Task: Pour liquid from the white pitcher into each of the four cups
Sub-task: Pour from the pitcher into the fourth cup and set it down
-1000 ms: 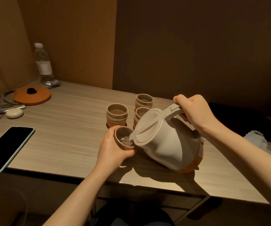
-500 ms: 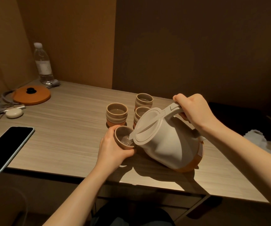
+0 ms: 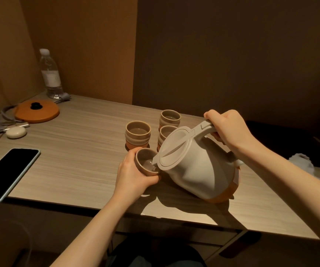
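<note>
- Near the front edge of the worktop (image 3: pixel 74 166), the left hand (image 3: pixel 132 176) was wrapped around a tilted cup (image 3: pixel 145 163).
- The right hand (image 3: pixel 228 130) gripped the white pitcher (image 3: pixel 197 166), tipped with its spout over that cup.
- Three other cups (image 3: pixel 138 136) stood just behind.

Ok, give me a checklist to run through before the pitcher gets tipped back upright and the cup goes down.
1. Spout over the held cup: ok, the white pitcher leans with its spout at the cup's rim.
2. Left hand grip on the cup: ok, fingers wrap its side.
3. Right hand grip on the handle: ok, closed around it.
4. Pitcher lid: ok, sits shut.
5. Fill level in the held cup: cannot tell; liquid shows, depth unclear.
6. The other three cups filled: cannot tell; the front left one shows liquid, one is partly hidden behind the pitcher.
</note>
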